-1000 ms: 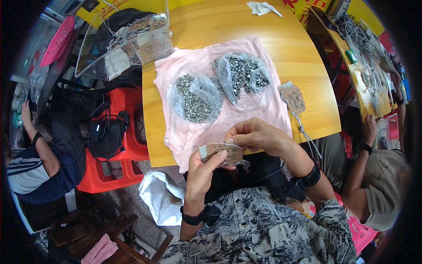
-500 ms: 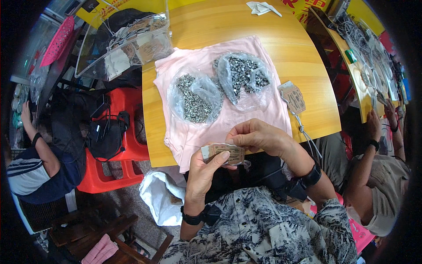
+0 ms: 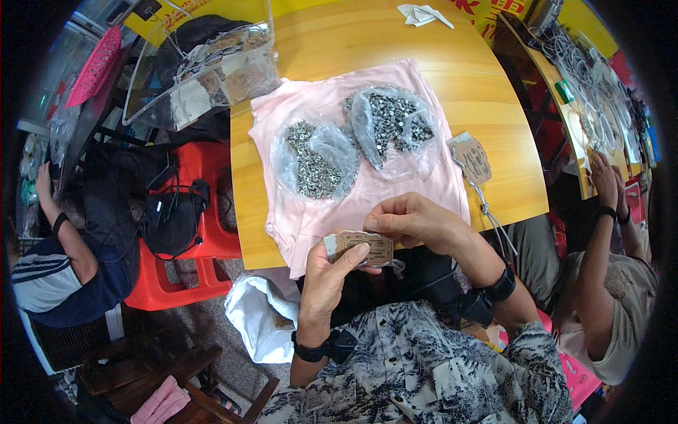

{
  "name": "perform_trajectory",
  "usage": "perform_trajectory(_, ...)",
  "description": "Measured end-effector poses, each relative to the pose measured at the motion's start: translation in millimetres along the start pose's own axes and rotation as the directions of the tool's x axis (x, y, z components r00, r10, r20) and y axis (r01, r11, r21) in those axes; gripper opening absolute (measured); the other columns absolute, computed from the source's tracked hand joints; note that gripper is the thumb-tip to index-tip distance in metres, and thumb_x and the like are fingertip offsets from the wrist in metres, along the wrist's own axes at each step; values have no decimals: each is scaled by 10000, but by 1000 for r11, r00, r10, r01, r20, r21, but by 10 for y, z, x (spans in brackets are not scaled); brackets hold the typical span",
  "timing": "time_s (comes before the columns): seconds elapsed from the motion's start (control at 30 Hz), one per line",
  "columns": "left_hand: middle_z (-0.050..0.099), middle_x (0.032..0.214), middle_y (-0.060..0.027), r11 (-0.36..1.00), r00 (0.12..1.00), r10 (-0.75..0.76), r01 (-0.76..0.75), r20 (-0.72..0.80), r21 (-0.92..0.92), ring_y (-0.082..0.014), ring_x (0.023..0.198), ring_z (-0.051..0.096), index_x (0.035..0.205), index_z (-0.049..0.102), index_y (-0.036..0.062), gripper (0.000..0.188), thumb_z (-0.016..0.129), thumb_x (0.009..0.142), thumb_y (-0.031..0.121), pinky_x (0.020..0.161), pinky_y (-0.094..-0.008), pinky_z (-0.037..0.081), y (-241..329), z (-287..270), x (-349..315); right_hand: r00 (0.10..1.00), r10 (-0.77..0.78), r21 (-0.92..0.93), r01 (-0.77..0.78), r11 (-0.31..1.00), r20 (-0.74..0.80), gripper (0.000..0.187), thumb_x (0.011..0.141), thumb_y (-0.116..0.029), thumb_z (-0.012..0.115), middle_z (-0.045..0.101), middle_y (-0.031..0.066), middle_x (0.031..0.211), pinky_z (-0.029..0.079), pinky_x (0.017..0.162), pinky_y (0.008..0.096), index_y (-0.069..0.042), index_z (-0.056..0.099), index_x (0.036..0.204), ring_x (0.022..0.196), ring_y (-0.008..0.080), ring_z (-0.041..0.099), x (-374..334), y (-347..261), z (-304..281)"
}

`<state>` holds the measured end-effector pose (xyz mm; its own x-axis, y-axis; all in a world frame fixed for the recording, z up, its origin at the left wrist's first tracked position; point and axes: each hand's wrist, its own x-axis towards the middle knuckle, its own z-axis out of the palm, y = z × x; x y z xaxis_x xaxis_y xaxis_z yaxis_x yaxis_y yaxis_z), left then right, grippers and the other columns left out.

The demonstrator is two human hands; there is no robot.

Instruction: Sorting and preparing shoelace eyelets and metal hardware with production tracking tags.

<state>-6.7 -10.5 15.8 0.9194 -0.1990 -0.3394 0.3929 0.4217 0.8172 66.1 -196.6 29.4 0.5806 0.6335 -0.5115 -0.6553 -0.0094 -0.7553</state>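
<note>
Near the table's front edge, my left hand (image 3: 326, 281) grips a small stack of brown and white cardboard hang tags (image 3: 372, 249), thumb pressed flat across the front one. My right hand (image 3: 417, 222) pinches just at the upper edge of the tags; what lies between its fingertips is hidden. Beyond both hands, a pink cloth (image 3: 332, 219) is spread on the table. On it rest an opened clear plastic bag of small silvery metal ring-like parts (image 3: 311, 159) and another bag of dark shiny studs (image 3: 392, 124). More hang tags (image 3: 469, 157) with a grey cord lie right of the cloth.
The yellow wooden table (image 3: 339, 42) bears a crumpled white tissue (image 3: 424, 15) at its far side. A clear bin (image 3: 205, 78) of corded tags stands at the far left. Red stools (image 3: 201, 244) and a white sack (image 3: 258, 318) are nearby. Co-workers sit on both sides.
My hands and the hang tags stay almost in place. On the right, the co-worker's hands have shifted slightly, and the whole view has moved a little.
</note>
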Motion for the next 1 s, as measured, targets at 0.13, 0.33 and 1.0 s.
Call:
perform_trajectory(0.13, 651, 917, -108, 1000, 1000, 5, -5, 3, -8, -191, 796, 666, 1018, 568, -12, 176, 615, 901, 111, 639, -305, 578, 3, -21, -4, 1000, 2, -16, -1, 1000, 29, 264, 848, -254, 706, 654, 17, 860, 478, 625, 195, -20, 655, 960, 725, 85, 609, -22, -46, -4)
perform_trajectory(0.33, 649, 908, -107, 1000, 1000, 9, -9, -15, -6, -192, 782, 666, 1009, 571, -12, 166, 612, 901, 107, 628, -301, 574, 5, -8, -11, 1000, -5, -16, 6, 1000, 6, 253, 834, -226, 721, 655, 17, 842, 484, 610, 198, -17, 657, 961, 707, 89, 612, -4, -22, 4)
perform_trajectory(1.0, 641, 906, -91, 995, 992, 84, -89, -96, -46, -169, 768, 656, 1046, 530, -1, 184, 610, 897, 70, 605, -283, 568, -78, 16, 2, 988, -155, 18, 155, 988, -30, 208, 894, -187, 647, 653, 33, 854, 490, 640, 217, 9, 642, 965, 732, 94, 613, -7, 98, 84)
